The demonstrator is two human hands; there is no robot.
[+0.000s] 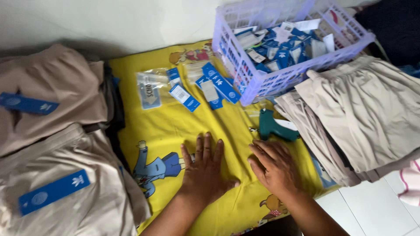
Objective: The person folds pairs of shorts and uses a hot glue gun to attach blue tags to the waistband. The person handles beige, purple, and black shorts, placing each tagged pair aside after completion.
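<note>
Both hands lie flat, palms down, on the yellow cartoon-printed cloth [175,126]. The left hand [204,170] has its fingers spread and straight, gripping nothing. The right hand [273,165] sits just beside it, fingers loosely together and pressed on the cloth, also holding nothing.

Just beyond the right hand's fingertips lies a teal tagging gun [273,126], its nose pointing away from the basket side and its handle toward the stack of beige garments [363,113] that rests on the cloth's right edge.

Further up the cloth from the tagging gun, loose blue hang tags [218,83] and clear plastic packets [148,89] lie scattered. Behind them, past the gun, stands a lilac slotted plastic basket [262,78], filled with a jumble of more blue and white tags.

On the far side of the cloth from the gun, two folded beige garments [57,131] are piled, each carrying a blue tag [53,191].
</note>
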